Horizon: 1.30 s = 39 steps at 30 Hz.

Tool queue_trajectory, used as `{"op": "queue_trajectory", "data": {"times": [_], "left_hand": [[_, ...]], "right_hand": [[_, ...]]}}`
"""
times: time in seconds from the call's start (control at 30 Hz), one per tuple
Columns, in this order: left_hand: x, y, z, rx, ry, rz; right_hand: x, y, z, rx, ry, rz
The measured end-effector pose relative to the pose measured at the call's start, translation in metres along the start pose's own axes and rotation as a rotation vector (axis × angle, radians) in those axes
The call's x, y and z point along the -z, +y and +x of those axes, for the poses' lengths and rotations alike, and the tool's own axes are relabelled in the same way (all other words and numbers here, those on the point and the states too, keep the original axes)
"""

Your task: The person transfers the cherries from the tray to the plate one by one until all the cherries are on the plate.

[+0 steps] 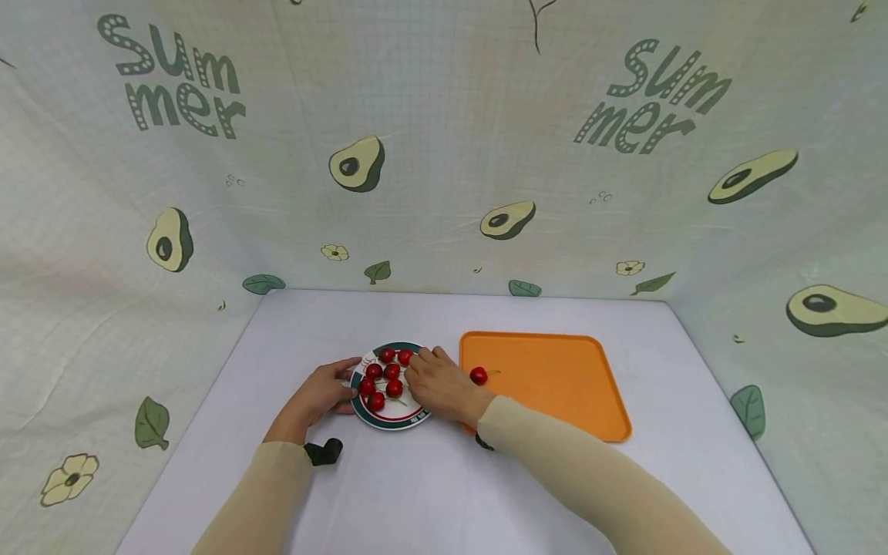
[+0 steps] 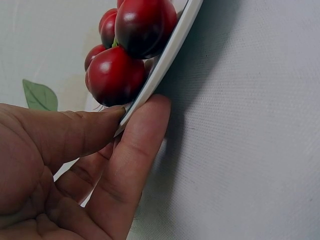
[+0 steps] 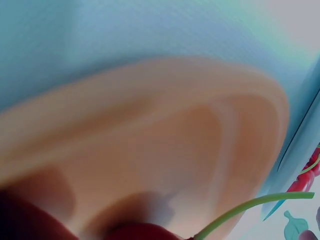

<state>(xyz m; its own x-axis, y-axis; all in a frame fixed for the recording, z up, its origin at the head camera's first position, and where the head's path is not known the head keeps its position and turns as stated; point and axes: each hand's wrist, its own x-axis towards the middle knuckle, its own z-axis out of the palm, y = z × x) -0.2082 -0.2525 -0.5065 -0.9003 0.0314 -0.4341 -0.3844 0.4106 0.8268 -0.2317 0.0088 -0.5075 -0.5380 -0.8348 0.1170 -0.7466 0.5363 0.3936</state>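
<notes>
A white plate (image 1: pixel 400 412) with a dark green rim carries several red cherries (image 1: pixel 394 388), some with stems. My left hand (image 1: pixel 319 395) pinches its left rim; in the left wrist view the thumb lies on top and a finger (image 2: pixel 142 135) underneath. The right hand (image 1: pixel 442 385) reaches over the plate's right side, fingers bent down beside the cherries. Its fingertips are hidden, so whether they hold a cherry cannot be told. On the orange tray (image 1: pixel 548 378), near its left edge, lies one cherry (image 1: pixel 479 375) with a stem.
The tray stands just right of the plate on a white table (image 1: pixel 388 493). Cloth (image 1: pixel 430 177) printed with avocados and leaves hangs behind and at both sides. A dark wrist mount (image 1: pixel 324 452) sits on the left wrist. The right forearm crosses the tray's near left corner.
</notes>
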Motion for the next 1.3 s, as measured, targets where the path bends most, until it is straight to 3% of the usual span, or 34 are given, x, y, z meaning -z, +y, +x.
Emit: {"op": "queue_trajectory", "data": {"times": [0.27, 0.57, 0.83, 1.0, 1.3], "left_hand": [[0.0, -0.001, 0.001, 0.002, 0.001, 0.002], [0.001, -0.001, 0.001, 0.013, -0.004, 0.001], [0.0, -0.002, 0.003, 0.011, -0.003, 0.001], [0.0, -0.001, 0.005, 0.017, 0.0, 0.001], [0.0, -0.002, 0.004, 0.008, -0.001, 0.015]], "right_hand": [[0.004, 0.008, -0.002, -0.021, -0.01, 0.05], [0.003, 0.029, -0.016, -0.089, 0.042, 0.112], [0.005, 0.073, -0.05, -0.133, 0.086, 0.151], [-0.001, 0.098, -0.075, -0.168, 0.051, 0.159], [-0.013, 0.113, -0.105, -0.175, -0.005, 0.139]]}}
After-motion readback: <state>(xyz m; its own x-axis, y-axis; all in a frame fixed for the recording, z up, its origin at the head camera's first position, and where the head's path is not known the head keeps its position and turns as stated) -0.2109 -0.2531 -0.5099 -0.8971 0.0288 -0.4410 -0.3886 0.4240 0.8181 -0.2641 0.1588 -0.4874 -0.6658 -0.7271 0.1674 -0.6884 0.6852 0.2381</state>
